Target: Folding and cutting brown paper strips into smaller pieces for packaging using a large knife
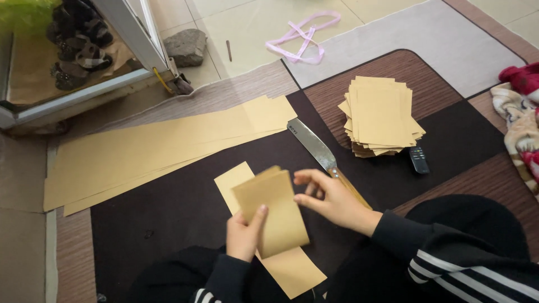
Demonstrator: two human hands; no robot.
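Left hand [245,234] pinches the light, floppy folded tan paper sheet [272,210] at seven o'clock; right hand [331,199] hovers open at three.

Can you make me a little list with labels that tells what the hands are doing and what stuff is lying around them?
Left hand: pinches a folded tan paper piece, thumb on its front.
Right hand: fingers curled at that piece's right edge.
Under the hands: a long tan paper strip on a dark brown mat.
Tool: a wide steel blade with a wooden handle, just behind the right hand.
Far right: a neat stack of cut tan rectangles, beside a small black remote.
Far left: long tan paper sheets, overlapping.
Floor: a pink ribbon.
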